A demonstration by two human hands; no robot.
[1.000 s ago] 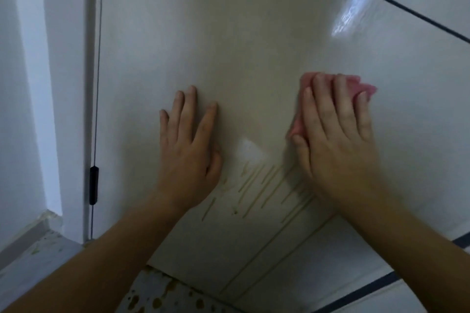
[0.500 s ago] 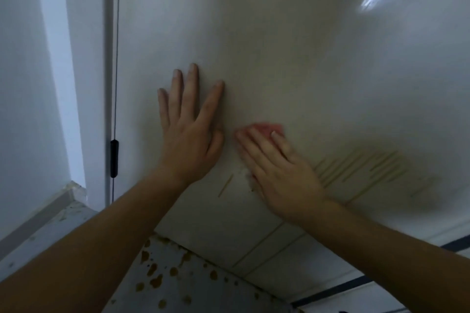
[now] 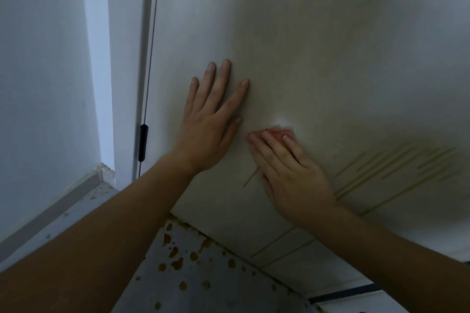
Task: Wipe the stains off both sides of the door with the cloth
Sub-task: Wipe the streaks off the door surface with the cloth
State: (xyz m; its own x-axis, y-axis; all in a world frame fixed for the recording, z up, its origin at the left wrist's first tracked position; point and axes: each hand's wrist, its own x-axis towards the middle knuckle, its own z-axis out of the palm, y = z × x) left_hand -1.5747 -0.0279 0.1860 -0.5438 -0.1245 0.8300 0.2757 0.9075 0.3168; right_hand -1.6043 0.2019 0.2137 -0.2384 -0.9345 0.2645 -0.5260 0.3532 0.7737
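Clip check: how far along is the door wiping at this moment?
Done: the upper area of the door looks streak-free on this side. In hand: the right hand presses the cloth flat on the door, by a lone streak; the left hand braces flat beside it. Left: a cluster of yellowish streaks to the right of the cloth, plus the door's other side, which is out of view.
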